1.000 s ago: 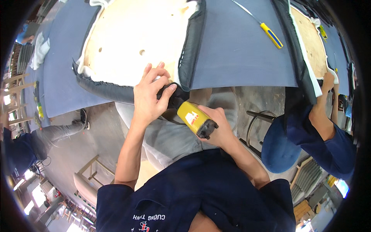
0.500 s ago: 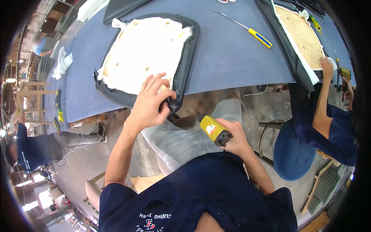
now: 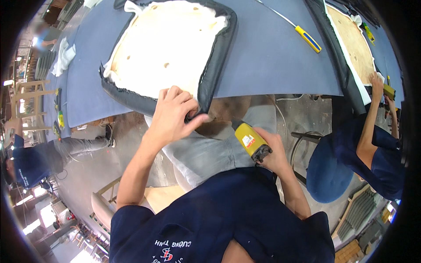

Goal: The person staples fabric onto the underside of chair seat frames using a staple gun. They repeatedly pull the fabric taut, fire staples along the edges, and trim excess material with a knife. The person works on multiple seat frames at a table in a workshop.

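Observation:
A seat panel [image 3: 158, 48] lies underside up on the table, its pale board ringed by white padding and a black leather-like cover [image 3: 218, 52]. At the panel's near right corner, my left hand [image 3: 169, 118] curls its fingers over the cover's edge, pinching the folded black material; the fingertips are partly hidden. My right hand [image 3: 275, 151] is wrapped round a yellow-green staple gun [image 3: 251, 139]. The tool's dark nose points toward the corner, with a gap between them, above my lap.
The blue-grey table [image 3: 276, 65] holds a screwdriver [image 3: 308, 38] with a yellow and blue handle. At right, a co-worker's hand [image 3: 376, 85] touches another panel [image 3: 351, 44]. A blue round stool [image 3: 329, 168] stands below. Another person [image 3: 33, 164] is at left, near wooden frames [image 3: 33, 94].
My left hand's fingers, more spread before, have curled tighter over the cover at the corner. The staple gun has shifted slightly right and stays in my right hand. The whole view has shifted a little.

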